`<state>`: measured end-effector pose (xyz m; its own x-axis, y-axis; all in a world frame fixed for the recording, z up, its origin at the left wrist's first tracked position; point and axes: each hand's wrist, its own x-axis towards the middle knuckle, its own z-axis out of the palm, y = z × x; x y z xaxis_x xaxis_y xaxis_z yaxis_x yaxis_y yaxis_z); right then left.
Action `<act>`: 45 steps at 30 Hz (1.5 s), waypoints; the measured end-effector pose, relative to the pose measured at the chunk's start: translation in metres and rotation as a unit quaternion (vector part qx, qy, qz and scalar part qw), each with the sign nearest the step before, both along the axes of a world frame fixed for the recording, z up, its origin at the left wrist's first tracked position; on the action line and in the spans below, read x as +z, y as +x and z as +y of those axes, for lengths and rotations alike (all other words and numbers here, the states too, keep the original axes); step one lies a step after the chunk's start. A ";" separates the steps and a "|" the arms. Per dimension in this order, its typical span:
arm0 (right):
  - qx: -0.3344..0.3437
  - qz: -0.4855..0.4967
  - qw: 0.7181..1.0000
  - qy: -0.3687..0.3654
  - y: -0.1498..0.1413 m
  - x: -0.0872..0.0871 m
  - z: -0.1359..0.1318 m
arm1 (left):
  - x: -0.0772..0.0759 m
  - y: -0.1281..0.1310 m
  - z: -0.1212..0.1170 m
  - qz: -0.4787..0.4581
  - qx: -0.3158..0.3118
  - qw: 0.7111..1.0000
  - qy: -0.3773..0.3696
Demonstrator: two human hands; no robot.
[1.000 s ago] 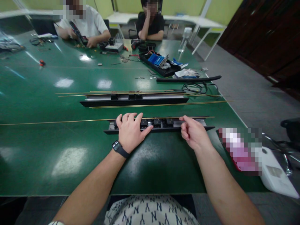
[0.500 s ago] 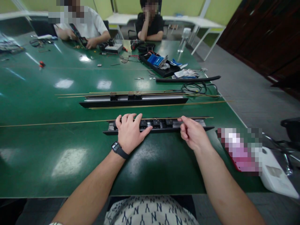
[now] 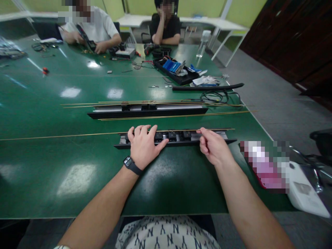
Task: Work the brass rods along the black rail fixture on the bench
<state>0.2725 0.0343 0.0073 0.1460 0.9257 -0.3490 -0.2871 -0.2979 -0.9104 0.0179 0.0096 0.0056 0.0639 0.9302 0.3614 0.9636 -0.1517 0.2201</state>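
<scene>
A long black power-strip housing (image 3: pixel 181 137) with black sockets inside lies across the green table (image 3: pixel 52 152) in front of me. My left hand (image 3: pixel 143 145), a black watch on its wrist, rests flat on the housing's left part with fingers spread. My right hand (image 3: pixel 212 147) pinches a thin brass rod (image 3: pixel 77 134) that runs along the housing's far edge and far out to the left.
A second black housing (image 3: pixel 147 111) lies further back between several more brass rods (image 3: pixel 176 116). Beyond are a black tray of blue parts (image 3: pixel 173 71), cables (image 3: pixel 215 97), a black strip (image 3: pixel 207 87), and two seated people. A white device (image 3: pixel 306 192) sits at the right edge.
The brass rod in my right hand has slid a little to the left along the housing. My left hand has stayed put.
</scene>
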 end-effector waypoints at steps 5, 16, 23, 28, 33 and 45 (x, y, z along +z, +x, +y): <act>-0.015 0.009 1.000 0.003 -0.001 -0.002 0.001 | -0.001 0.000 0.000 -0.003 0.000 1.000 0.001; -0.002 0.005 1.000 0.000 0.000 -0.002 0.000 | 0.001 0.001 0.000 0.009 0.002 1.000 0.004; -0.019 0.010 1.000 0.001 -0.002 0.000 0.000 | 0.000 0.000 -0.001 0.007 0.001 1.000 0.003; -0.022 0.008 1.000 -0.003 -0.002 0.000 0.000 | -0.001 0.001 0.000 0.002 0.000 1.000 0.002; -0.018 0.009 1.000 0.005 -0.001 -0.001 0.000 | -0.001 0.001 0.000 0.005 0.001 1.000 0.004; 0.003 0.001 1.000 -0.005 0.001 0.000 0.000 | -0.002 0.000 0.000 0.006 0.002 1.000 -0.002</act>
